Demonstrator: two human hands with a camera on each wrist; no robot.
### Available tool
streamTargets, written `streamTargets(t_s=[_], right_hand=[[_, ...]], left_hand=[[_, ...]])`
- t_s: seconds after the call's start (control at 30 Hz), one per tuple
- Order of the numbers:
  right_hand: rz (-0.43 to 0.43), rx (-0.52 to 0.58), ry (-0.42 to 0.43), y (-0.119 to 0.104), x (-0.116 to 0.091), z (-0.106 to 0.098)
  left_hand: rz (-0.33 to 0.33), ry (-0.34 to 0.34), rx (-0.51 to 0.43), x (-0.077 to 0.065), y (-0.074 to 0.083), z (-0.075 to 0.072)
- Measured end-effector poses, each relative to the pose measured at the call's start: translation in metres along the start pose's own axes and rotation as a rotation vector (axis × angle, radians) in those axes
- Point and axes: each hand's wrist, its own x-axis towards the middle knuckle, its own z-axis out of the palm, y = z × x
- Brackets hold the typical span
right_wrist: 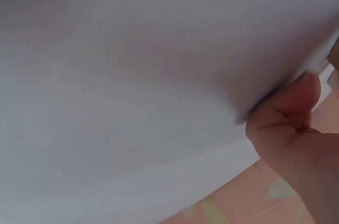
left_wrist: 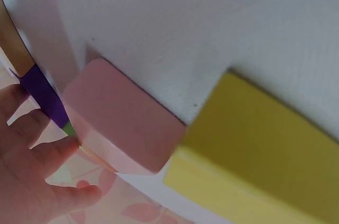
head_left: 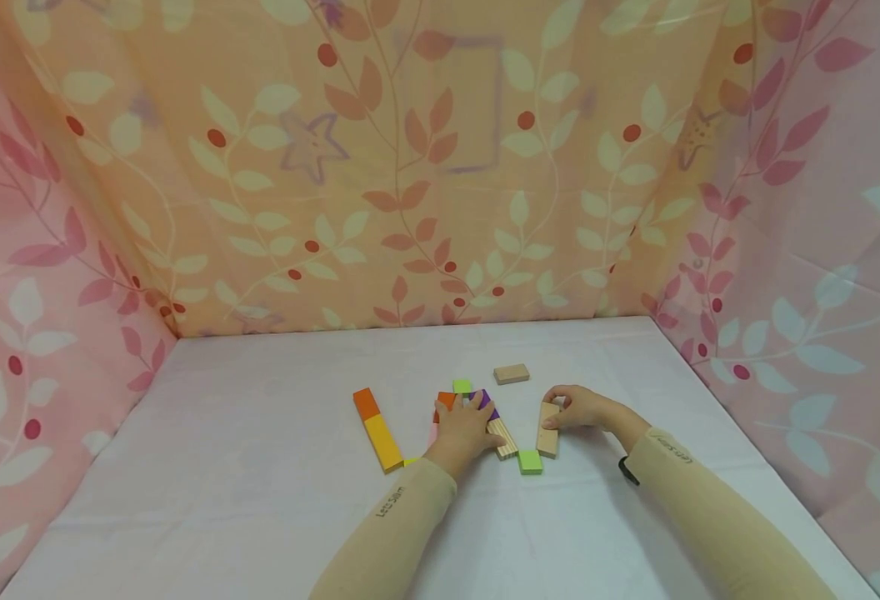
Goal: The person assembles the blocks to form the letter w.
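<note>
In the head view my left hand (head_left: 462,435) lies spread over a row of blocks, its fingers at an orange block (head_left: 445,399) and a purple block (head_left: 484,398). Its thumb is by a striped wooden block (head_left: 508,450). Under the wrist, mostly hidden in that view, are a pink block (left_wrist: 124,113) and a yellow block (left_wrist: 259,139), both plain in the left wrist view. My right hand (head_left: 588,410) pinches a plain wooden block (head_left: 548,443) between thumb and fingers. That block stands just right of a lime green block (head_left: 530,462).
Behind the row are another plain wooden block (head_left: 512,374) and a small green block (head_left: 462,386). To the left, an orange-red block (head_left: 367,403) and a yellow-orange block (head_left: 384,444) lie end to end. Patterned curtains (head_left: 410,167) enclose the white tabletop (head_left: 260,500).
</note>
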Motion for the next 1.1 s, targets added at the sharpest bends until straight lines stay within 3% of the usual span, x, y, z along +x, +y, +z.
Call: streamTargets(t_s=[0.17, 0.3, 0.5, 0.8, 0.83, 1.0, 1.1], right_hand=[[0.065, 0.138, -0.041, -0.001, 0.010, -0.012], [-0.020, 0.170, -0.020, -0.004, 0.022, -0.017], [-0.147, 0.076, 0.017, -0.008, 0.044, -0.019], [-0.154, -0.131, 0.039, -0.014, 0.066, -0.016], [-0.161, -0.143, 0.043, -0.014, 0.067, -0.017], [-0.229, -0.165, 0.079, -0.014, 0.067, -0.019], [-0.222, -0.096, 0.069, -0.015, 0.064, -0.022]], left_hand=[[0.005, -0.007, 0.005, 0.001, -0.001, -0.001], [-0.009, -0.006, 0.027, 0.003, -0.002, 0.000], [-0.014, -0.009, 0.028, 0.003, -0.001, 0.002], [-0.022, -0.020, 0.025, -0.001, 0.002, 0.001], [-0.013, 0.003, 0.023, -0.001, 0.001, 0.003], [-0.013, 0.013, 0.027, -0.001, 0.001, 0.001], [-0.023, -0.006, 0.034, 0.000, 0.001, 0.000]])
